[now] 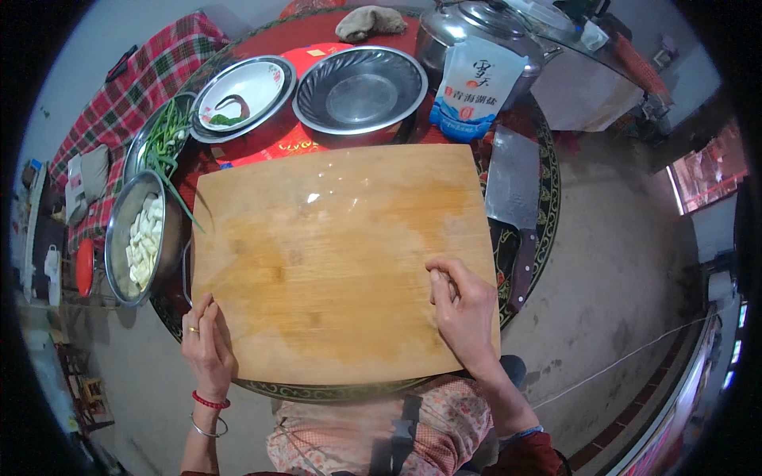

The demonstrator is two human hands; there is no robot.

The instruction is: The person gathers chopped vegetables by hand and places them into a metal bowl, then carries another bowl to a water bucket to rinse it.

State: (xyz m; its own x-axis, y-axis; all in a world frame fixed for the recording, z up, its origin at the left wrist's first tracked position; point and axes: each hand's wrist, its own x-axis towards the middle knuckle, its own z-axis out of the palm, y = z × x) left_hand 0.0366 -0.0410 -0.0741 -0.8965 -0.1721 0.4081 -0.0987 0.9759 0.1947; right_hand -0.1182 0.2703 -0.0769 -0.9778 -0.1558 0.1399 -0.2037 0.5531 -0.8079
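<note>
A wooden cutting board (339, 268) with wet patches lies flat before me. My left hand (207, 351) rests at its lower left edge, fingers loosely bent, holding nothing. Over the board's right part is my right hand (465, 306), its fingers curled; whether something small is between them cannot be told. A cleaver (514, 178) lies right of the board, its dark handle towards me. To the left, a steel bowl (172, 238) holds white cut pieces (144, 241). Green onions (164, 140) hang over a metal dish behind it, one leaf reaching the board.
Beyond the board stand an empty steel basin (361, 92), a white bowl (241, 98) with some green food in a metal dish, a blue-white salt bag (476, 89) and a steel kettle (437, 35). A grey cloth (370, 24) lies at the back of the round table.
</note>
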